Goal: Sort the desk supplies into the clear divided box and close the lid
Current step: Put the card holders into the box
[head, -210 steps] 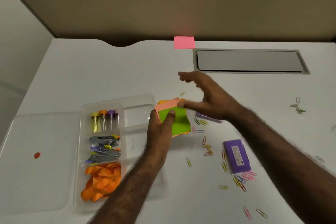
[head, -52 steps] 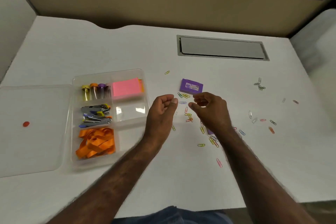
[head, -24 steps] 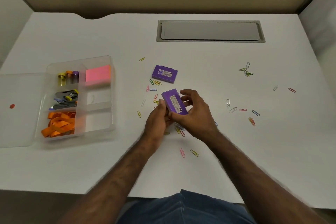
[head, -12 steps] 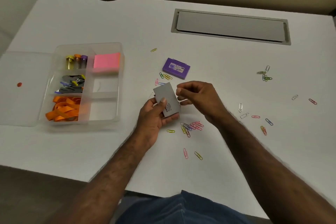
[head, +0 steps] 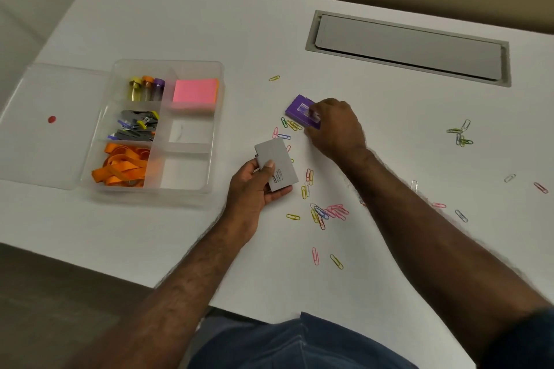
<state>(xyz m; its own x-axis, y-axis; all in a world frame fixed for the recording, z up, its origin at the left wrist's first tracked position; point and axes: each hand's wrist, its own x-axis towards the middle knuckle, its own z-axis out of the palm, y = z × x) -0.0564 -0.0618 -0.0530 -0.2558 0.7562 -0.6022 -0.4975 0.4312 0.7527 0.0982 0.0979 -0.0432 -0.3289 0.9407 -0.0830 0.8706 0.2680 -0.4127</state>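
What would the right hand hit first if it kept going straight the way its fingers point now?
The right hand points up-left at the purple box, and its fingertips already seem to be on it. Beyond that lies bare desk and one yellow paper clip, roughly in line.

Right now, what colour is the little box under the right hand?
Purple box, seen in the head view.
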